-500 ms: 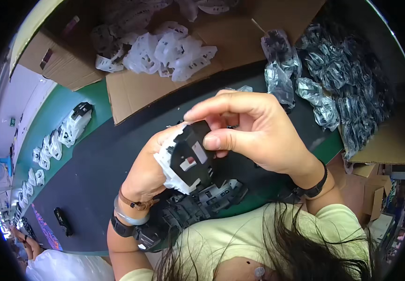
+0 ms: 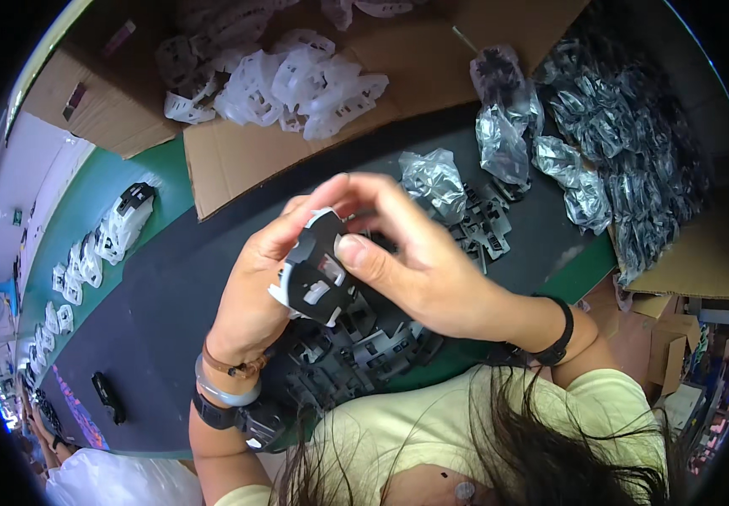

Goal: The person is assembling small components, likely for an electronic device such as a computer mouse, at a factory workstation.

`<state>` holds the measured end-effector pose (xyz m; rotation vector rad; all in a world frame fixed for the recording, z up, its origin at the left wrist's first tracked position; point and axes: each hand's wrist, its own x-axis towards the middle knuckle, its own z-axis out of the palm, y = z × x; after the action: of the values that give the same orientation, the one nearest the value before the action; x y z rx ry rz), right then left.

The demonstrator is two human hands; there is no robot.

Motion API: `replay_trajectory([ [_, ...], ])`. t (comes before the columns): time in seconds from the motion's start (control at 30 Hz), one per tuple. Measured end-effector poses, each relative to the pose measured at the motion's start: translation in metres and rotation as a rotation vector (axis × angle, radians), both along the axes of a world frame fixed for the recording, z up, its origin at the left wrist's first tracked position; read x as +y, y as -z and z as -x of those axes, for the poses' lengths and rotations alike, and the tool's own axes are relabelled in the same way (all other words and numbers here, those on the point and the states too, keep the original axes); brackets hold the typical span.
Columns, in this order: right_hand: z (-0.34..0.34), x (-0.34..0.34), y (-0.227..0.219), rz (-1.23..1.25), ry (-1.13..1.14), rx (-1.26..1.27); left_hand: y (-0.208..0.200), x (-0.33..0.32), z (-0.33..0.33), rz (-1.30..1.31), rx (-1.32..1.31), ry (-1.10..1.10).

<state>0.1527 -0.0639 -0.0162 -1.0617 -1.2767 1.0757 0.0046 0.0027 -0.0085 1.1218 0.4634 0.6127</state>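
Note:
Both my hands are closed round a black-and-white moulded plastic part point(image 2: 304, 291), a black panel with rectangular cut-outs set against a white shell. My left hand point(image 2: 251, 274) cups its left side and partly hides the white shell. From the right, my right hand point(image 2: 419, 270) presses its thumb on the black face, with its fingers curled over the top edge. Below the hands, close to my body, lies a heap of black moulded parts point(image 2: 381, 358). Further black parts point(image 2: 489, 226) lie beyond my right hand, beside a clear plastic bag point(image 2: 434, 181).
An open cardboard box point(image 2: 238, 169) with white shells point(image 2: 297, 84) stands at the far side. Bagged black parts point(image 2: 626, 143) fill another box at right. Finished-looking white-and-black parts point(image 2: 116, 232) line the green table edge at left. A small black object point(image 2: 108, 396) lies on the dark mat.
Both hands have moved slightly left and closed further around the part, which has turned a little. The clear bag and black parts behind my right hand now show.

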Motion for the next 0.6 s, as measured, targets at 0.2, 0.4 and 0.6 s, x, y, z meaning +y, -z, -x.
replay_trajectory([
  [0.2,0.013,-0.008,0.014,0.066,0.038,0.293,-0.007,-0.023,0.008,0.24,-0.143,-0.306],
  [0.4,0.003,-0.007,0.007,0.015,-0.017,0.219,-0.019,-0.025,0.015,-0.219,0.208,-0.248],
  [0.6,0.003,-0.009,0.014,-0.305,0.11,-0.158,-0.026,-0.014,0.025,-0.779,0.485,-0.017],
])
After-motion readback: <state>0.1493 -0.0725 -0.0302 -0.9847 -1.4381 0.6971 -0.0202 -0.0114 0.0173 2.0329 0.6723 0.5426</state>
